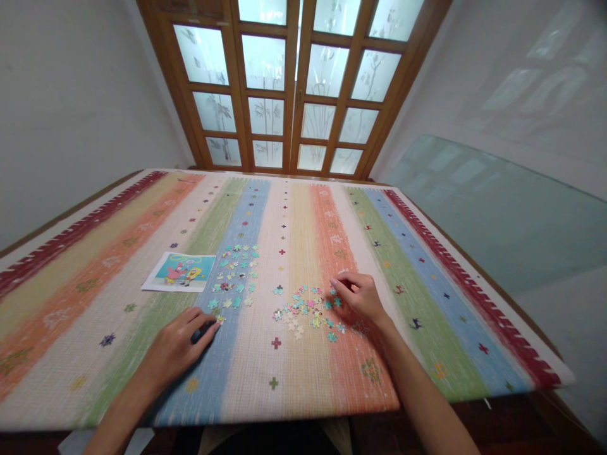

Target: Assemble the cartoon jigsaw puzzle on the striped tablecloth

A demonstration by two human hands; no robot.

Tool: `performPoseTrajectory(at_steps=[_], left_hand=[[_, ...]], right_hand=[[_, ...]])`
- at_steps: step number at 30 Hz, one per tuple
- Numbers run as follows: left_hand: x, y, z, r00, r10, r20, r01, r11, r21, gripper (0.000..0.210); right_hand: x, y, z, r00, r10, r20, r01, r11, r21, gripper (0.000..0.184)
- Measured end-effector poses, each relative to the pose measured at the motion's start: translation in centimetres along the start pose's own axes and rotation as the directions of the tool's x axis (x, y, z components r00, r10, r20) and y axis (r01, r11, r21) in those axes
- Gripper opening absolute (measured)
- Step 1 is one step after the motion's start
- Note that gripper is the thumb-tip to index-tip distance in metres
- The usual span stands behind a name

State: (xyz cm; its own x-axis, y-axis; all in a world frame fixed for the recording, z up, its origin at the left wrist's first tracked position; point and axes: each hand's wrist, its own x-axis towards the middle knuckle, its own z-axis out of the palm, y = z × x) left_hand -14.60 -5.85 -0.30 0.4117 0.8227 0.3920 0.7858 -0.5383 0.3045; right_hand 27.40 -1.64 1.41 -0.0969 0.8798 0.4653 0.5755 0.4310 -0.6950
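Observation:
Loose jigsaw puzzle pieces [303, 308] lie in a scattered pile in front of me, mostly teal, yellow and pink, some face down. To their left, more puzzle pieces [237, 273] are spread out in loose rows. My left hand [183, 341] rests low on the cloth, thumb and forefinger closed at a small yellowish puzzle piece [220, 320] below those rows. Over the right edge of the pile is my right hand [361, 298], fingers curled and tips pinched; whatever they hold is too small to make out. A printed reference picture [183, 272] with cartoon figures lies beyond my left hand.
A striped tablecloth [265, 379] covers the long table. Wooden doors with frosted panes [289, 88] stand beyond its far end. A glass panel [497, 208] leans by the right wall.

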Motion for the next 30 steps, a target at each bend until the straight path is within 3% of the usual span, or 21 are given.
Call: performPoseTrajectory(at_steps=[20,30], left_hand=[[-0.08,0.01,0.13,1.0,-0.02,-0.009,0.02,1.0,-0.015,0.034],[-0.14,-0.05,0.08,0.999,0.037,-0.027,-0.037,0.999,-0.015,0.034]], right_hand=[[-0.02,0.08,-0.07,1.0,-0.006,0.0,0.006,1.0,-0.017,0.026],[-0.02,0.06,0.19,1.0,0.001,0.006,-0.001,1.0,-0.012,0.026]])
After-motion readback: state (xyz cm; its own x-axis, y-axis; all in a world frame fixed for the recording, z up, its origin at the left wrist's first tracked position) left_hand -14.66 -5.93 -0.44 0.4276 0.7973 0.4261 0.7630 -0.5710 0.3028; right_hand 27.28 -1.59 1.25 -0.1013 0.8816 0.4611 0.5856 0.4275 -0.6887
